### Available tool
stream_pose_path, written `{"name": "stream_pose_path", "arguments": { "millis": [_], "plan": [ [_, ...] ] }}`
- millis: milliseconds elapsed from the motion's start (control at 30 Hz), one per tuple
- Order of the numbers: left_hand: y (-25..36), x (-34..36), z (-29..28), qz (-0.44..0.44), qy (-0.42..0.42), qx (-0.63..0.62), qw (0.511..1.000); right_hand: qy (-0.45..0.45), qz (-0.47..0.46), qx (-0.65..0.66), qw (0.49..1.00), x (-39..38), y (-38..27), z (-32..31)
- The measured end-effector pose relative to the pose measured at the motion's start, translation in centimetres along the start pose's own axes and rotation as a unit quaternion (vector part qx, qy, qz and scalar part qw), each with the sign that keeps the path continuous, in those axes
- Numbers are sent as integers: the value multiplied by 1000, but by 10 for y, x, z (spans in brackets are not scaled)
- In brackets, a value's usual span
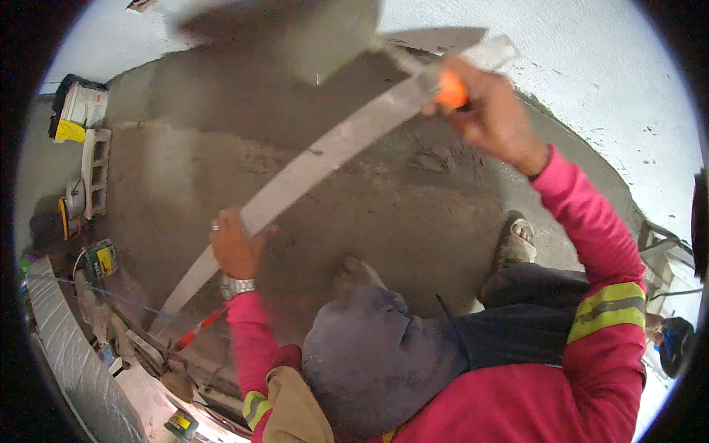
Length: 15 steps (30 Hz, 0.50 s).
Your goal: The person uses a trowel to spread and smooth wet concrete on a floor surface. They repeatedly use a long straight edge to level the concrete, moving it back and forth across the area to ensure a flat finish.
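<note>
A long pale straightedge [317, 159], curved by the lens, runs across the view from lower left to upper right. My left hand [238, 247], with a ring and a metal watch, is closed around its lower part. Near the upper end my right hand [498, 118] is closed on an orange handle. From that handle a neck leads to a blurred grey blade, apparently a trowel [325, 44]. The straightedge passes right by my right fingers; I cannot tell whether they grip it too. Beneath lies a wet grey mortar surface [310, 214].
White walls [591, 96] border the far and right sides. At left stand a white bucket [85, 105], a concrete block [96, 173] and a small container with a yellow label [101, 260]. A red-and-white bar [199, 328] and assorted tools lie lower left. My sandalled foot [517, 244] rests on the floor.
</note>
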<state>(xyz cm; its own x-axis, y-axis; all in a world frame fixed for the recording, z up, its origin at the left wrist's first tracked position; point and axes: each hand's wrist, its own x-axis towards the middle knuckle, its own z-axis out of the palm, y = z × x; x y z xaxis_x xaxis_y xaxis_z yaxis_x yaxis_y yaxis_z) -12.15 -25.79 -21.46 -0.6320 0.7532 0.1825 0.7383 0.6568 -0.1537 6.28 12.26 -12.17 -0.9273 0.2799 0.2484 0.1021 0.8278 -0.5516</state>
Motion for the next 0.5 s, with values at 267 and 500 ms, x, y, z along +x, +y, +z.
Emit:
{"name": "stream_pose_path", "arguments": {
  "millis": [267, 500],
  "plan": [
    [-43, 24, -14, -11, -16, 1, 1000, -65, 204, 82, 973, -96, 38, -79],
    [-49, 29, -30, -3, -31, -25, 999, -131, 265, -194, 936, -216, 128, -65]
  ]
}}
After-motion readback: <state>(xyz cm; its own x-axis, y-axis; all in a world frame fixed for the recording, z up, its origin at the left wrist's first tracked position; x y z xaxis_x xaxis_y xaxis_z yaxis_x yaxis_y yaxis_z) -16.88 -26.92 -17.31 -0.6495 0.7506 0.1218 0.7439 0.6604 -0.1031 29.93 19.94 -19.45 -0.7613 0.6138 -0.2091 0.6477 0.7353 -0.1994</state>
